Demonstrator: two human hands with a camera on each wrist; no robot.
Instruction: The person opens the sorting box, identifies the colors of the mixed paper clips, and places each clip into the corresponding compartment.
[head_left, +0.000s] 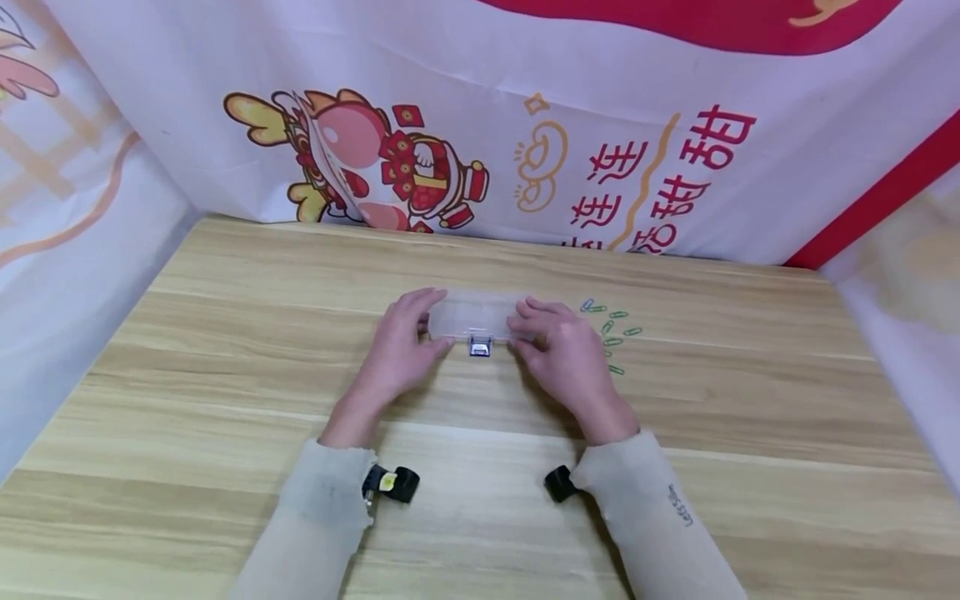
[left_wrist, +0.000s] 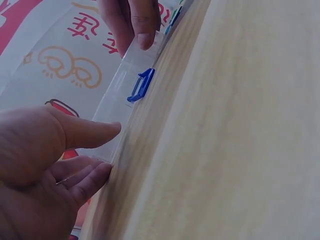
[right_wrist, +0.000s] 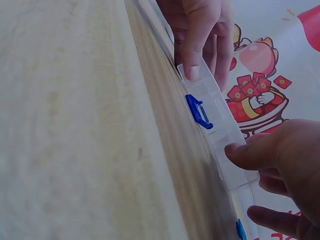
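Note:
A clear plastic box (head_left: 476, 315) with a blue latch (head_left: 480, 346) on its near side sits on the wooden table between both hands. My left hand (head_left: 405, 342) holds the box's left end, with the thumb on the near side and the fingers behind. At the opposite end, my right hand (head_left: 562, 350) grips it in the same way. Both wrist views show the blue latch (left_wrist: 142, 86) midway along the box, between the two thumbs. Whether anything lies inside the box cannot be made out.
Several green paper clips (head_left: 613, 342) and a blue one (head_left: 587, 306) lie scattered just right of the right hand. The wooden table (head_left: 480, 517) runs back to a printed white cloth (head_left: 450, 50). More cloth hangs at both sides.

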